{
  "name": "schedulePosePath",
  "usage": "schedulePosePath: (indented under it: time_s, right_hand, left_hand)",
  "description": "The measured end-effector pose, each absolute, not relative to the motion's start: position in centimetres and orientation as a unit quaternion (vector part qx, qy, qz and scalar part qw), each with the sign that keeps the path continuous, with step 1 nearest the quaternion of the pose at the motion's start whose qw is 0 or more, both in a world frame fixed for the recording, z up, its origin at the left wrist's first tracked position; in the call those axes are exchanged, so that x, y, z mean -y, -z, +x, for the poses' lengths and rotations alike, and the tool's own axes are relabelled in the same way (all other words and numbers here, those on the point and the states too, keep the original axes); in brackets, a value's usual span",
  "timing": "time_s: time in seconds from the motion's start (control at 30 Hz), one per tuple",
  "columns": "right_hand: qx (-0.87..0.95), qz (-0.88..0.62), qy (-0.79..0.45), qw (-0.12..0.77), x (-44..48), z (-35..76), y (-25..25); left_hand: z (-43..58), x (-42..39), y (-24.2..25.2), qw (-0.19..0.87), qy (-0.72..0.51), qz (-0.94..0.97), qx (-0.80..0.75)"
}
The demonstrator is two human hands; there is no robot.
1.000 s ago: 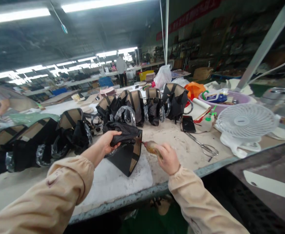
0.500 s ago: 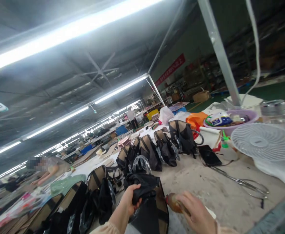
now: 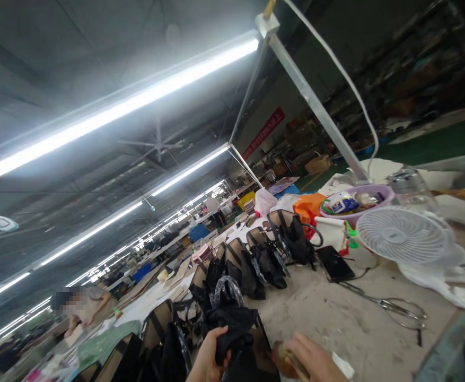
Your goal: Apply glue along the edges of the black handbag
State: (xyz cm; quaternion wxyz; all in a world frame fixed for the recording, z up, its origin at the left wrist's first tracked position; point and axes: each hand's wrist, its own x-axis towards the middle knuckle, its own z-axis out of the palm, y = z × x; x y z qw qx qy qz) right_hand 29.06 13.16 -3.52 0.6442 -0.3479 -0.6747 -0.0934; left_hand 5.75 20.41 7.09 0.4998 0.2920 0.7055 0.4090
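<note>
My left hand [image 3: 213,354] is closed on the black fabric [image 3: 232,326] of a bag at the bottom centre. The bag's open side shows a dark panel with a tan edge, facing right. My right hand [image 3: 315,358] grips a rounded amber-brown object with a handle [image 3: 288,361], whose tip is against or close to that panel. Clear wrap covers a looped handle [image 3: 228,289] just above the fabric. Other black and tan bags [image 3: 244,265] stand in a row behind and to the left.
To the right lie a black phone [image 3: 335,263], scissors [image 3: 401,307] and a white fan [image 3: 401,233]. Behind them are a purple basket [image 3: 385,195], a glass jar [image 3: 413,191] and an orange bag [image 3: 307,207]. A person [image 3: 91,305] is at the far left.
The view has tilted upward, so both hands and the held bag sit lower in the picture. Both hands keep their grips. The rounded object remains beside the bag's open side.
</note>
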Motion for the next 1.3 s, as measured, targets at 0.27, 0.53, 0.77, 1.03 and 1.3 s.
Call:
schedulePosePath:
  time_s: [0.27,0.53,0.77,1.03,1.3]
  right_hand:
    - [0.723,-0.385,-0.011,0.574,-11.9,30.4,3.3]
    - [0.734,-0.376,-0.004,0.565,-12.8,31.1,3.3]
    - [0.73,-0.392,0.027,0.559,-13.2,32.0,3.0]
    - [0.738,-0.386,0.044,0.552,-13.6,32.0,2.6]
    - [0.753,-0.388,0.04,0.53,-13.4,31.7,3.0]
  left_hand:
    - [6.6,-18.6,-9.8,0.511,-0.382,0.291,-0.713]
    - [5.8,-19.5,-9.4,0.549,-0.36,0.279,-0.7]
    - [6.0,-19.5,-9.5,0.545,-0.36,0.282,-0.703]
    - [6.3,-19.3,-9.7,0.549,-0.365,0.279,-0.698]
    - [6.2,-19.6,-9.5,0.557,-0.366,0.275,-0.693]
